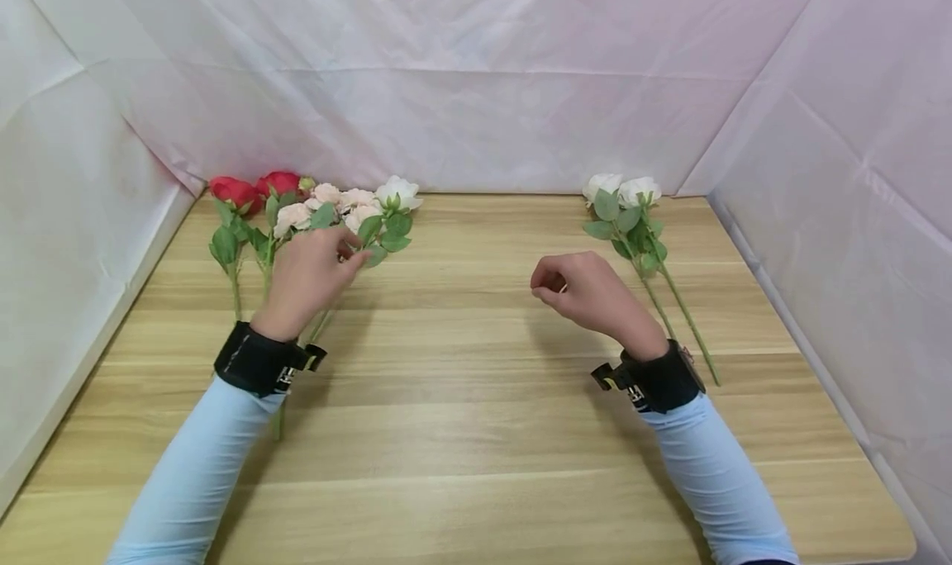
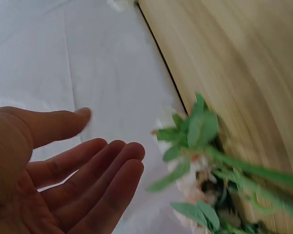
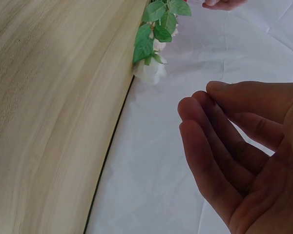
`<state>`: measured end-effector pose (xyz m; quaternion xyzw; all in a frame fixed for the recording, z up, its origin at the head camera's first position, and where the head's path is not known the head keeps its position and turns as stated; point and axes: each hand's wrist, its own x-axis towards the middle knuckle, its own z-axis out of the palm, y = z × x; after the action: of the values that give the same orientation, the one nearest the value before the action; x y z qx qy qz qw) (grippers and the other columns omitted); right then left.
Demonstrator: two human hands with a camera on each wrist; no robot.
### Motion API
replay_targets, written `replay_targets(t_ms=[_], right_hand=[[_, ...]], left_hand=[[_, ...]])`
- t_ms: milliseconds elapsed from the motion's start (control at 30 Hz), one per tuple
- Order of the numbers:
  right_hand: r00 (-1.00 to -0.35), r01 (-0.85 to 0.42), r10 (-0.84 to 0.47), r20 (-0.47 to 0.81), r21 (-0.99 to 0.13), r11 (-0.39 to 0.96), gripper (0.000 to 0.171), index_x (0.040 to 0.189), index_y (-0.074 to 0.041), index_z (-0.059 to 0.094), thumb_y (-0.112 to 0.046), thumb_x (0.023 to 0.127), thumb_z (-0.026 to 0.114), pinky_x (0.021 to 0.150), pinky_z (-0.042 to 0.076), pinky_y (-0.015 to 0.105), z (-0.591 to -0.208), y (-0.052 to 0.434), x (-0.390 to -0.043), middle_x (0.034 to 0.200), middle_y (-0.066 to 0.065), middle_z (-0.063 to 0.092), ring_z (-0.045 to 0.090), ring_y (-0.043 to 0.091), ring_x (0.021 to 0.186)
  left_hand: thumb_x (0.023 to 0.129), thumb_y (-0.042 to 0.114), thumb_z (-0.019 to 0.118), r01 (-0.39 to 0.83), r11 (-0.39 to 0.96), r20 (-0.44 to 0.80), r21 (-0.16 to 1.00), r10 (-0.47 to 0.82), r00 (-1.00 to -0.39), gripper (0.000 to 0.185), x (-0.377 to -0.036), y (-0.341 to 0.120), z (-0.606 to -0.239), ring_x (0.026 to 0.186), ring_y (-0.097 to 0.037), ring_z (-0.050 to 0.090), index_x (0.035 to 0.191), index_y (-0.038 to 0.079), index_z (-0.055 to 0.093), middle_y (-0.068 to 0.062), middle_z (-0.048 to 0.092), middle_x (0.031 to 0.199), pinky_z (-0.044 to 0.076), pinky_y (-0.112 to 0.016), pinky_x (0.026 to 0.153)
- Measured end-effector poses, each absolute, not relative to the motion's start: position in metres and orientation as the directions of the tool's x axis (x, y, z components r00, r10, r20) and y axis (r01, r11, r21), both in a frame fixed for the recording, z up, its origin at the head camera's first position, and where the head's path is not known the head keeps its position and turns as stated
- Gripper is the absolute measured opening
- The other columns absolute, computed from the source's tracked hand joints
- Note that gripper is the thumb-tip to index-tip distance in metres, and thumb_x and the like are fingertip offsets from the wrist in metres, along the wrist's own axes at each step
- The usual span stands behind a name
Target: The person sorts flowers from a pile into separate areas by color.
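Sleeved forearms lie nearest, over the tabletop [image 1: 461, 433]; mixed flower bunch [image 1: 312, 210] at far left corner looks unsorted; two white roses [image 1: 632, 218] already lie at far right edge; left hand [image 1: 308, 280] grip wide, over the bunch's stems; right hand [image 1: 587, 292] loosely curled, holding nothing.

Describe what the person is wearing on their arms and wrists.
Both arms are covered by light blue long sleeves, the left sleeve and the right sleeve. Each wrist carries a black strap with a small camera mount and white lettering too small to read: the left wrist strap and the right wrist strap. Both hands are bare, without gloves.
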<state>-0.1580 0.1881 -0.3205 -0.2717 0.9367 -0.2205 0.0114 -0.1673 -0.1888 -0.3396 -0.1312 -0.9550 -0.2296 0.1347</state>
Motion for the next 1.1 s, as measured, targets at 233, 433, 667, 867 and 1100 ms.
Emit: replay_targets(t_ms=[233, 433, 667, 867, 1100], right_hand=[[-0.854, -0.499, -0.511, 0.095, -0.423, 0.756, 0.004, 0.096, -0.013, 0.077, -0.014, 0.096, 0.073, 0.073, 0.057, 0.035, -0.32, 0.188, -0.158, 0.086, -0.001, 0.076, 0.071, 0.012, 0.079], [-0.858, -0.491, -0.506, 0.086, -0.425, 0.761, 0.004, 0.094, -0.014, 0.076, -0.014, 0.096, 0.073, 0.073, 0.056, 0.035, -0.321, 0.189, -0.157, 0.085, -0.002, 0.076, 0.07, 0.012, 0.078], [-0.857, -0.493, -0.507, 0.087, -0.42, 0.762, 0.004, 0.094, -0.014, 0.076, -0.014, 0.096, 0.073, 0.072, 0.055, 0.035, -0.322, 0.188, -0.157, 0.085, -0.002, 0.075, 0.068, 0.012, 0.077], [-0.854, -0.498, -0.513, 0.087, -0.419, 0.759, 0.004, 0.095, -0.013, 0.076, -0.015, 0.096, 0.073, 0.072, 0.055, 0.034, -0.322, 0.186, -0.156, 0.084, -0.002, 0.075, 0.068, 0.011, 0.077], [-0.851, -0.505, -0.517, 0.09, -0.41, 0.76, 0.004, 0.093, -0.014, 0.076, -0.015, 0.096, 0.073, 0.071, 0.054, 0.034, -0.324, 0.186, -0.156, 0.083, -0.003, 0.074, 0.067, 0.01, 0.075]], left_hand=[[0.092, 0.021, 0.077, 0.187, 0.896, 0.181, 0.403, 0.122, -0.976, 0.02, -0.177, -0.213, -0.349, 0.069, -0.031, 0.066, 0.086, 0.002, 0.075, -0.015, 0.071, 0.076, 0.049, -0.044, 0.06], [0.087, 0.026, 0.08, 0.096, 0.931, 0.023, 0.351, 0.094, -0.995, 0.039, -0.181, -0.217, -0.362, 0.059, -0.02, 0.044, 0.058, 0.014, 0.058, 0.003, 0.04, 0.058, 0.031, -0.032, 0.049], [0.082, 0.022, 0.079, 0.077, 0.946, -0.027, 0.314, 0.09, -0.996, 0.012, -0.181, -0.219, -0.366, 0.078, -0.035, 0.068, 0.075, 0.012, 0.079, -0.015, 0.075, 0.084, 0.051, -0.048, 0.058], [0.083, 0.022, 0.078, 0.087, 0.948, -0.066, 0.306, 0.112, -0.992, 0.022, -0.18, -0.218, -0.368, 0.068, -0.027, 0.061, 0.063, 0.015, 0.072, -0.009, 0.067, 0.073, 0.045, -0.041, 0.053], [0.082, 0.014, 0.078, 0.12, 0.939, -0.022, 0.321, 0.134, -0.991, 0.015, -0.18, -0.218, -0.369, 0.07, -0.029, 0.064, 0.067, 0.011, 0.077, -0.009, 0.071, 0.075, 0.045, -0.041, 0.055]])
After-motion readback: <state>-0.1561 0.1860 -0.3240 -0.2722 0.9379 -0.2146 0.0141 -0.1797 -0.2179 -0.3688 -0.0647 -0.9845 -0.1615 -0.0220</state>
